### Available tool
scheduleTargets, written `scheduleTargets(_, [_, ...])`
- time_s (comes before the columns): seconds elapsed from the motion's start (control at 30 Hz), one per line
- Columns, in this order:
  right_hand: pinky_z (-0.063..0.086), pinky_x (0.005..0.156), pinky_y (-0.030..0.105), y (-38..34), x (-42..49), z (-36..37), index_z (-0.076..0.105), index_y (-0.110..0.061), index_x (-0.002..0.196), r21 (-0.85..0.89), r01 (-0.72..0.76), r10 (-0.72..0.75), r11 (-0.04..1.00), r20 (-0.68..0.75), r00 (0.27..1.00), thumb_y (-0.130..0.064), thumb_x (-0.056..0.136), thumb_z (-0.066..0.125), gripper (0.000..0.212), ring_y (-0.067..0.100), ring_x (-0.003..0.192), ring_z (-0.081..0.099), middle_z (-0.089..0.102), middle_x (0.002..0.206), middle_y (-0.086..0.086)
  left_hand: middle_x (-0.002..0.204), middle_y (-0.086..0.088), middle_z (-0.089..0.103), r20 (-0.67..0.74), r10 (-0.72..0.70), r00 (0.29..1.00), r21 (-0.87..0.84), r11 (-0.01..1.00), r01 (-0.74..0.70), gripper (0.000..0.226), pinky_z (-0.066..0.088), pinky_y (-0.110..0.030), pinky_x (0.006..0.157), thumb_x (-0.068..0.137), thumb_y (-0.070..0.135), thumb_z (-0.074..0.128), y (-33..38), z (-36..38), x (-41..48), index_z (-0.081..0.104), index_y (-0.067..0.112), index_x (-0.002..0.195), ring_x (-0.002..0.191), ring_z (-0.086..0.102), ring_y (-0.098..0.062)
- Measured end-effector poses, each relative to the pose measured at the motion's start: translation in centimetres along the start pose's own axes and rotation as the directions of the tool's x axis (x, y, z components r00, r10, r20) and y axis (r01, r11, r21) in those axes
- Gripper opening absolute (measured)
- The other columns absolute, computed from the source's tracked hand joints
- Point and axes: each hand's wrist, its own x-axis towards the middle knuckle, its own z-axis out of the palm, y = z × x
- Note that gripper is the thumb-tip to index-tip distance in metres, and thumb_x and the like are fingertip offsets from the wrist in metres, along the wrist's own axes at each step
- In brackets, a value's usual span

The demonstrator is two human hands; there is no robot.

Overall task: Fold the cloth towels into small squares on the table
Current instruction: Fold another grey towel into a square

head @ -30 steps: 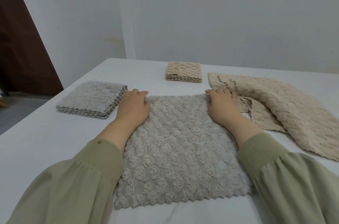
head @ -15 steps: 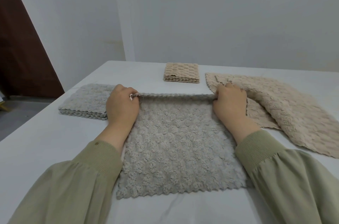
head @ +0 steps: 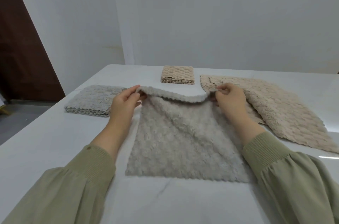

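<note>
In the head view, you are working on the grey towel [head: 183,141], which is lying in the middle of the frame on the white table [head: 45,141]. Your left hand [head: 126,102] is pinching its upper-left corner between thumb and fingers, and your right hand [head: 229,100] is pinching the upper-right corner the same way. The far edge is hanging lifted between them and sagging at its centre, while the near scalloped edge is resting flat toward the bottom of the frame.

The towel is looking light, soft and limp, so it is likely going to droop wherever you are not holding it. The corners you are gripping seem the right places, since they are keeping the edge taut enough to lay down straight.

Half a second ago that far edge was sitting low, barely raised off the table. Now it is standing clearly higher and curling toward you. A second ago your hands were only resting flat on those corners.

A folded grey stack [head: 91,100] is sitting at middle left, a folded beige stack [head: 177,75] at upper centre, and loose beige towels [head: 275,109] are spreading across the right.
</note>
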Motion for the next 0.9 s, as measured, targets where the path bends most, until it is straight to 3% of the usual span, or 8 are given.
scheduleTargets(0.1, [0.045, 0.069, 0.011, -2.2, -1.1, -0.7, 0.057, -0.023, 0.104, 0.091, 0.186, -0.188, 0.978, 0.01, 0.982, -0.006, 0.086, 0.052, 0.026, -0.003, 0.078, 0.054, 0.063, 0.097, -0.008, 0.136, 0.0, 0.054, 0.045, 0.126, 0.991, -0.044, 0.991, -0.124, 0.04, 0.04, -0.028, 0.103, 0.096, 0.006, 0.045, 0.8, -0.2, -0.7, 0.049, 0.015, 0.135, 0.126, 0.049, -0.01])
scheduleTargets(0.17, [0.04, 0.066, 0.008, -2.9, -1.9, -0.9, 0.056, -0.024, 0.107, 0.127, 0.255, -0.254, 0.959, -0.022, 0.967, -0.008, 0.088, 0.052, 0.025, -0.003, 0.076, 0.052, 0.062, 0.095, -0.009, 0.138, 0.003, 0.05, 0.018, 0.149, 0.989, -0.03, 0.988, -0.148, 0.041, 0.038, -0.028, 0.105, 0.096, 0.007, 0.045, 0.9, -0.4, -1.2, 0.048, 0.018, 0.135, 0.127, 0.046, -0.008])
scheduleTargets(0.33, [0.043, 0.07, 0.018, -0.1, -4.5, -1.0, 0.062, -0.015, 0.104, 0.004, 0.135, -0.134, 0.991, -0.045, 0.99, -0.016, 0.09, 0.054, 0.016, 0.012, 0.087, 0.059, 0.063, 0.094, -0.001, 0.108, -0.012, 0.069, -0.107, -0.107, 0.989, -0.047, 0.994, 0.102, 0.016, 0.055, -0.032, 0.082, 0.091, 0.014, 0.056, 0.5, -1.0, -2.2, 0.07, 0.014, 0.098, 0.095, 0.066, -0.025])
scheduleTargets(0.47, [0.044, 0.07, 0.025, 0.1, -5.4, -2.1, 0.068, -0.014, 0.094, 0.1, 0.037, -0.029, 0.994, -0.079, 0.996, -0.021, 0.088, 0.058, 0.014, 0.009, 0.071, 0.056, 0.066, 0.084, -0.002, 0.082, -0.008, 0.068, -0.128, -0.185, 0.974, -0.079, 0.981, 0.176, 0.014, 0.055, -0.023, 0.063, 0.088, 0.014, 0.063, 0.8, -1.9, -3.4, 0.069, 0.011, 0.075, 0.064, 0.063, -0.014])
scheduleTargets(0.57, [0.044, 0.069, 0.027, 0.1, -6.5, -3.0, 0.065, -0.012, 0.068, 0.112, 0.015, -0.004, 0.994, -0.104, 0.995, -0.018, 0.084, 0.061, 0.018, 0.01, 0.056, 0.047, 0.056, 0.057, -0.003, 0.075, -0.008, 0.064, -0.096, -0.221, 0.971, -0.031, 0.975, 0.219, 0.009, 0.053, -0.018, 0.053, 0.084, 0.007, 0.067, 1.1, -2.7, -4.4, 0.066, 0.007, 0.076, 0.054, 0.061, -0.01])
scheduleTargets(0.67, [0.041, 0.067, 0.019, 0.2, -7.4, -4.0, 0.057, -0.012, 0.059, 0.023, -0.006, 0.007, 1.0, -0.069, 0.998, -0.012, 0.083, 0.06, 0.024, 0.011, 0.053, 0.045, 0.05, 0.05, -0.001, 0.067, -0.009, 0.06, -0.045, -0.24, 0.97, 0.1, 0.965, 0.243, 0.01, 0.05, -0.019, 0.044, 0.084, -0.001, 0.063, 1.3, -3.4, -5.4, 0.063, 0.009, 0.081, 0.044, 0.059, -0.01])
scheduleTargets(0.77, [0.039, 0.058, 0.026, 0.5, -7.4, -4.3, 0.062, -0.014, 0.08, -0.135, -0.041, 0.047, 0.99, 0.036, 0.998, -0.02, 0.085, 0.06, 0.008, 0.012, 0.056, 0.05, 0.057, 0.063, -0.003, 0.068, -0.009, 0.061, -0.059, -0.252, 0.966, 0.305, 0.917, 0.258, 0.01, 0.047, -0.023, 0.042, 0.085, 0.009, 0.062, 1.3, -3.7, -5.9, 0.063, 0.016, 0.092, 0.043, 0.058, -0.015])
scheduleTargets(0.9, [0.04, 0.065, 0.029, 1.4, -6.8, -4.5, 0.061, -0.018, 0.103, -0.221, -0.071, 0.078, 0.973, 0.023, 0.997, -0.033, 0.088, 0.058, 0.021, 0.017, 0.077, 0.057, 0.064, 0.081, -0.005, 0.063, -0.003, 0.057, 0.0, -0.207, 0.978, 0.423, 0.887, 0.188, 0.017, 0.045, -0.021, 0.04, 0.085, 0.017, 0.065, 1.1, -3.7, -5.9, 0.063, 0.022, 0.101, 0.039, 0.056, -0.012])
